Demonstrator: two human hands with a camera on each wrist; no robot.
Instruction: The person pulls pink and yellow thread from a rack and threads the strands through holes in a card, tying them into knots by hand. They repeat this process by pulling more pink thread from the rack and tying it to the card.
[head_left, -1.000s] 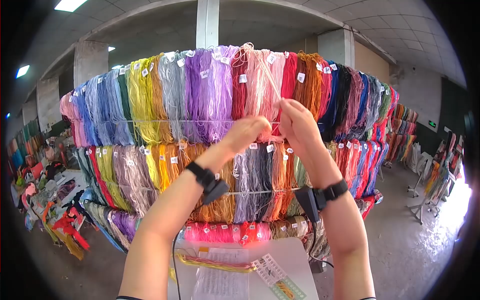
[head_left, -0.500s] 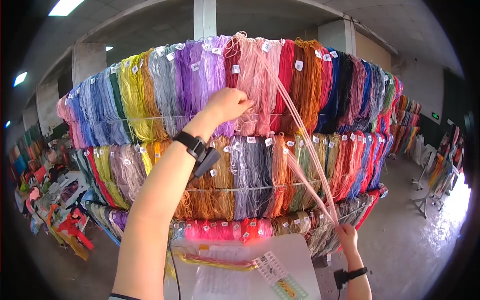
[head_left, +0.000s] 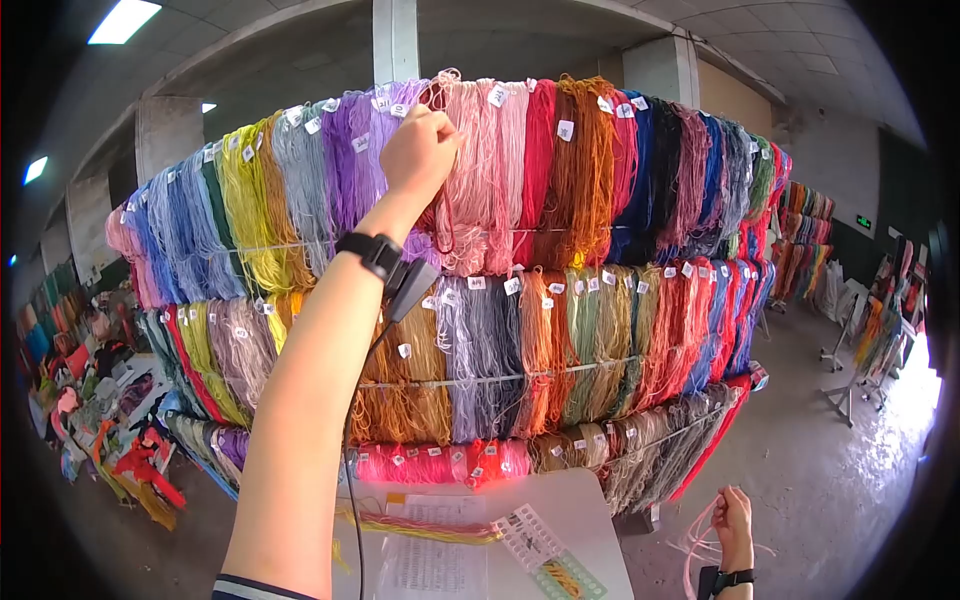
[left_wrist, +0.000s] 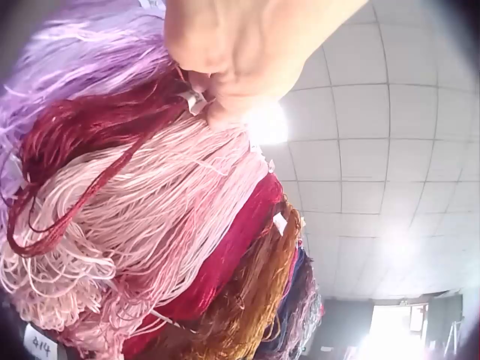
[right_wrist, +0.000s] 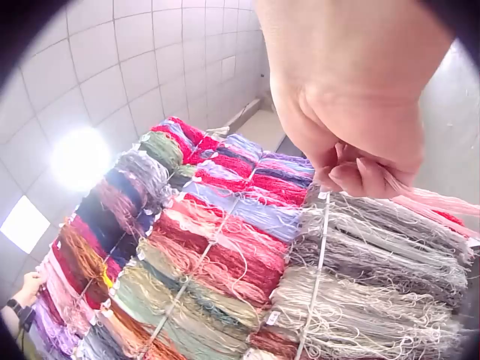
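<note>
My left hand (head_left: 418,150) is raised at the top row of the rack, fingers curled at the upper end of a dark red thread hank (left_wrist: 90,135). In the left wrist view, a small white tag (left_wrist: 195,102) shows at its fingertips. Right beside it hangs a full light pink hank (head_left: 478,180). Low on the right, my right hand (head_left: 733,515) grips a bunch of pink threads (head_left: 697,540) away from the rack. In the right wrist view these pink threads (right_wrist: 431,199) trail out from between the curled fingers.
Tagged hanks in many colours fill the rack's rows, with grey hanks (right_wrist: 375,240) at the lower right. Below stands a white table (head_left: 560,490) bearing a printed sheet (head_left: 432,560), a pink-and-yellow thread bundle (head_left: 430,527) and a punched card (head_left: 535,540). Fabric scraps (head_left: 130,440) lie at left.
The right hand has drawn the pink threads off the rack, down to the lower right. My left hand has risen from the pink hank to the top of the dark red one.
</note>
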